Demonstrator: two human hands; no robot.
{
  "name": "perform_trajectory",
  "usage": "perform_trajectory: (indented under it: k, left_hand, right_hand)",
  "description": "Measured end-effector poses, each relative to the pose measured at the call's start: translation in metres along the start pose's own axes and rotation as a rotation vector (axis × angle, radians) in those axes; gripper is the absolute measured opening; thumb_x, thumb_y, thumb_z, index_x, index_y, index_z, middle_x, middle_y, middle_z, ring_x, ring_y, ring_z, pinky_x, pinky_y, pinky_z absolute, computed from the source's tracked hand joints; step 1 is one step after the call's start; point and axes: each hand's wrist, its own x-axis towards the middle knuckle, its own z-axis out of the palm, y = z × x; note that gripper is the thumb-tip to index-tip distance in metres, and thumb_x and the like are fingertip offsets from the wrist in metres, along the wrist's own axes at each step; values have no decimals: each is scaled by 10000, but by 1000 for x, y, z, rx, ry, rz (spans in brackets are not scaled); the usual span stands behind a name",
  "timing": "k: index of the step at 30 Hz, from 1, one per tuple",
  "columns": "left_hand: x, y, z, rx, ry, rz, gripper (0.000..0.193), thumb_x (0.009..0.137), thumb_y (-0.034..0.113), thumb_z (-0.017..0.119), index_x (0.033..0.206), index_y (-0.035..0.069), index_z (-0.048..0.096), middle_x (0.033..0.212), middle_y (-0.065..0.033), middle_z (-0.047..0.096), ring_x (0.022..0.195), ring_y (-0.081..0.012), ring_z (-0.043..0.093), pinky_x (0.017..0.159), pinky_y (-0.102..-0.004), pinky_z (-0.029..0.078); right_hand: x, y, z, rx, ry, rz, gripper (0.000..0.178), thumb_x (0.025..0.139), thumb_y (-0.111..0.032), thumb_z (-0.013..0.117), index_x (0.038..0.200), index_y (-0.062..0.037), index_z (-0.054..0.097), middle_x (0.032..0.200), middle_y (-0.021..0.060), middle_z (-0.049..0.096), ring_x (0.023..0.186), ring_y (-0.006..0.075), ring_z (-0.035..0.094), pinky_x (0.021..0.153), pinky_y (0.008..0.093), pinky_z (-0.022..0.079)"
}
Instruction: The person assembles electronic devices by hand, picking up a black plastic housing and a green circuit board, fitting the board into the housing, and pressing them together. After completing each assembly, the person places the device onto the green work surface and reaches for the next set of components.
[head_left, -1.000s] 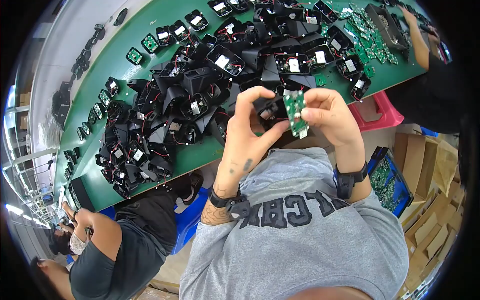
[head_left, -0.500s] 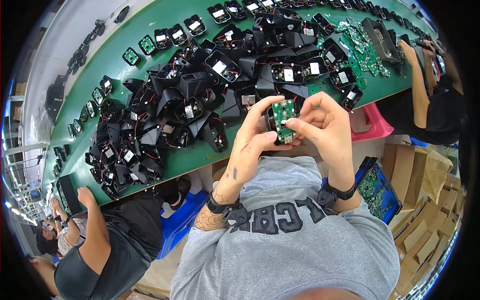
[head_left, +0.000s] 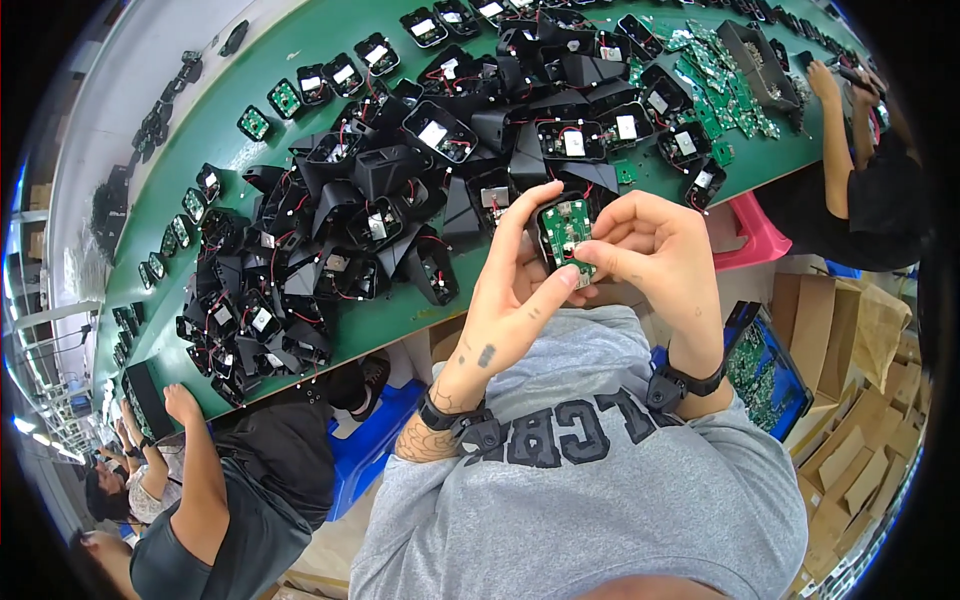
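Observation:
A green circuit board (head_left: pixel 567 222) sits in a small black plastic housing (head_left: pixel 541 235), held up in front of my chest at the table's near edge. My left hand (head_left: pixel 508 295) is closed around the housing from the left, its thumb pressing the board's lower part. From the right, my right hand (head_left: pixel 665 250) is closed against the same board. Its thumb tip rests near the middle, beside a short bit of red wire, with the index finger bent close by. Whatever may lie between these fingertips is hidden.
A heap of black housings (head_left: pixel 385 160) with red wires covers the green table (head_left: pixel 215 130). Loose circuit boards (head_left: pixel 715 85) lie at the far right beside a grey bin (head_left: pixel 755 65). Co-workers sit on both sides. Cardboard boxes (head_left: pixel 850 450) and a blue tray (head_left: pixel 770 375) stand right.
My left thumb has slid from the board's left edge onto its lower middle. My right thumb stays on the board, slightly lower. The view has shifted a little.

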Motion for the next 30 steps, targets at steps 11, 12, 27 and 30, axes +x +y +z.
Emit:
perform_trajectory:
  k: [11, 12, 27, 30]
  left_hand:
    - [2, -4, 2, 69, -16, -34, 667, 946, 39, 464, 1487, 161, 93, 1090, -132, 553, 782, -131, 557, 634, -261, 493]
    - [2, -4, 1, 103, -17, -34, 671, 952, 20, 430, 1497, 171, 69, 1080, -111, 535, 772, -127, 548, 626, -259, 490]
    - [11, -19, 14, 487, 188, 260, 396, 913, -50, 487, 1292, -1, 385, 1243, -119, 456, 1080, -182, 513, 940, -313, 415]
    - [19, -20, 15, 534, 85, 434, 421, 881, -94, 496, 1281, -4, 401, 1236, -129, 479, 1075, -191, 524, 927, -305, 426]
  right_hand:
    - [13, 18, -1, 98, -136, -258, 448, 808, -13, 659, 1238, -20, 533, 1007, 86, 635, 906, 106, 601, 699, 231, 502]
    - [13, 17, -2, 354, -294, -60, 467, 841, -30, 641, 1288, -28, 506, 1032, 87, 627, 941, 122, 601, 754, 252, 508]
    - [11, 21, 3, 372, -136, -264, 404, 814, 96, 606, 1210, 40, 547, 1191, 104, 583, 1112, 174, 553, 972, 308, 439]
    - [9, 17, -4, 289, -91, -397, 401, 800, 104, 608, 1193, 33, 569, 1176, 113, 606, 1097, 187, 578, 956, 310, 459]
